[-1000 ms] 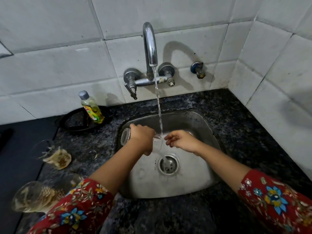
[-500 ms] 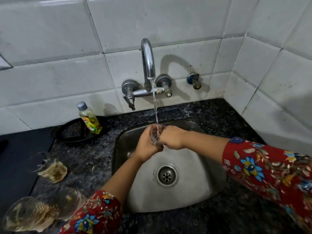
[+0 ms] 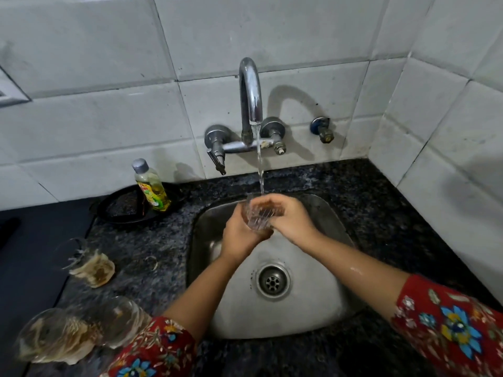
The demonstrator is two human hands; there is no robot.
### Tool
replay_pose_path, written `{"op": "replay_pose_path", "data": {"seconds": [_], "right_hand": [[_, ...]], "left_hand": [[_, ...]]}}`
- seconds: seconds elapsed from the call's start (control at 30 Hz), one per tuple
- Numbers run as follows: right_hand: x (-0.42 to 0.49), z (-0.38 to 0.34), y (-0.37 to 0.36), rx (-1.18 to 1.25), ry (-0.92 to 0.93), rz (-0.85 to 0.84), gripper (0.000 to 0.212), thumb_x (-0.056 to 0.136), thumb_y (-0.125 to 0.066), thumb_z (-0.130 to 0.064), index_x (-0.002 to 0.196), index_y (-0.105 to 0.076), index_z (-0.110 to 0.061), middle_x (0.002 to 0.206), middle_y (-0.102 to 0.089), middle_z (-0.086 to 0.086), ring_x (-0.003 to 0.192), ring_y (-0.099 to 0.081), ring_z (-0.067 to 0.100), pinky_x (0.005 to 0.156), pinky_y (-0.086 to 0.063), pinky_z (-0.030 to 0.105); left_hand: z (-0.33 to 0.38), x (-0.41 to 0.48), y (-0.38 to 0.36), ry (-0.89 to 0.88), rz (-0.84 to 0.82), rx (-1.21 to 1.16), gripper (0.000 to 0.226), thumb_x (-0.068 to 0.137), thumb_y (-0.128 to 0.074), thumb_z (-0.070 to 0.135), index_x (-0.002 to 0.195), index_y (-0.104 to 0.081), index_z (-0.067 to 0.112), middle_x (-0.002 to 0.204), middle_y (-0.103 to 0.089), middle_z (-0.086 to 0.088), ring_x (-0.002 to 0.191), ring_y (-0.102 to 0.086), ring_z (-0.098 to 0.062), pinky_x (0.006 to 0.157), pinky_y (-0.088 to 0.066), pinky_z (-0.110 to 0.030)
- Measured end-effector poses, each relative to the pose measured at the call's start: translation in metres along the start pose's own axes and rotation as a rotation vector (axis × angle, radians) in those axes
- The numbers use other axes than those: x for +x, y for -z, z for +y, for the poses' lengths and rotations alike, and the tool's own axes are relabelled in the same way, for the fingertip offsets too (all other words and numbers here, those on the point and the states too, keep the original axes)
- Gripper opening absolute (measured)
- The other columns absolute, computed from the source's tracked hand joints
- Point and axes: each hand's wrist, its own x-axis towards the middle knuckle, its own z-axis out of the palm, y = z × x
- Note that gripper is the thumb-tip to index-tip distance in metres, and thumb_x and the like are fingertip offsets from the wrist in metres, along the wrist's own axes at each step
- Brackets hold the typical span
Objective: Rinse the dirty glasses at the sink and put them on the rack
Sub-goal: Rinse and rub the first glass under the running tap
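A small clear ribbed glass [image 3: 257, 216] is held above the far part of the stainless steel sink [image 3: 245, 319], just under the thin stream of water [image 3: 260, 164] that falls from the curved chrome tap [image 3: 250, 88] on the white tiled wall [image 3: 109, 118]. The left hand [image 3: 238, 236] grasps the glass from the left and from below, its fingers curled round it. The right hand [image 3: 292, 220] grasps it from the right, with fingers bent over its top. Left of the sink, on the dark speckled stone tabletop [image 3: 367, 213], is a clear glass with brown dirt [image 3: 91, 268]. Nearer, at the left corner, two more blurred dirty glasses [image 3: 51, 338] are just beside each other. On the far left, a yellow soap bottle with a grey cap [image 3: 152, 189] stands on a black round tray [image 3: 122, 210].
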Motion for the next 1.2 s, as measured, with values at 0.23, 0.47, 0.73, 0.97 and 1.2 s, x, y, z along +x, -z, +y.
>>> {"op": "replay_pose_path", "data": {"seconds": [0.23, 0.47, 0.73, 0.97, 1.2], "right_hand": [[-0.015, 0.015, -0.008, 0.329, -0.301, 0.016, 0.063, 0.072, -0.079, -0.009, 0.126, -0.047, -0.015, 0.119, -0.062, 0.002, 0.112, -0.058, 0.017, 0.088, -0.048, 0.024], [-0.012, 0.024, 0.010, 0.186, -0.234, 0.074, 0.064, 0.063, -0.084, -0.006, 0.117, -0.051, -0.017, 0.112, -0.061, 0.005, 0.109, -0.058, 0.022, 0.093, -0.048, 0.032], [-0.009, 0.014, 0.026, -0.021, -0.170, 0.079, 0.071, 0.054, -0.089, -0.009, 0.116, -0.055, -0.017, 0.114, -0.062, 0.007, 0.107, -0.058, 0.018, 0.087, -0.043, 0.024], [-0.011, 0.008, 0.027, -0.137, -0.125, 0.009, 0.073, 0.056, -0.089, -0.016, 0.120, -0.054, -0.024, 0.114, -0.062, -0.001, 0.109, -0.058, 0.012, 0.089, -0.043, 0.022], [-0.022, 0.003, 0.032, -0.469, -0.106, -0.120, 0.071, 0.054, -0.086, -0.030, 0.118, -0.056, -0.032, 0.105, -0.062, -0.012, 0.095, -0.059, 0.006, 0.079, -0.045, 0.021]], "left_hand": [[0.007, -0.009, -0.004, -0.066, -0.217, -0.047, 0.056, 0.073, -0.076, 0.006, 0.120, -0.048, 0.015, 0.117, -0.058, -0.006, 0.104, -0.062, -0.012, 0.079, -0.055, -0.022], [0.032, 0.037, 0.035, 0.154, -0.025, -0.003, 0.083, 0.076, -0.066, 0.008, 0.146, -0.023, 0.004, 0.126, -0.053, -0.004, 0.109, -0.056, -0.022, 0.094, -0.051, -0.038], [0.070, 0.064, 0.029, -0.002, 0.425, 0.357, 0.067, 0.101, -0.041, 0.027, 0.153, -0.001, 0.010, 0.107, -0.064, -0.022, 0.098, -0.062, -0.039, 0.077, -0.046, -0.040], [0.045, 0.069, 0.035, -0.205, 0.444, 0.573, 0.079, 0.089, -0.043, -0.006, 0.151, -0.012, 0.032, 0.141, -0.049, -0.009, 0.091, -0.063, -0.038, 0.065, -0.048, -0.041], [0.031, 0.041, 0.030, -0.058, 0.333, 0.259, 0.060, 0.096, -0.050, 0.015, 0.150, -0.025, 0.023, 0.150, -0.040, -0.005, 0.131, -0.045, -0.026, 0.103, -0.044, -0.044]]}}
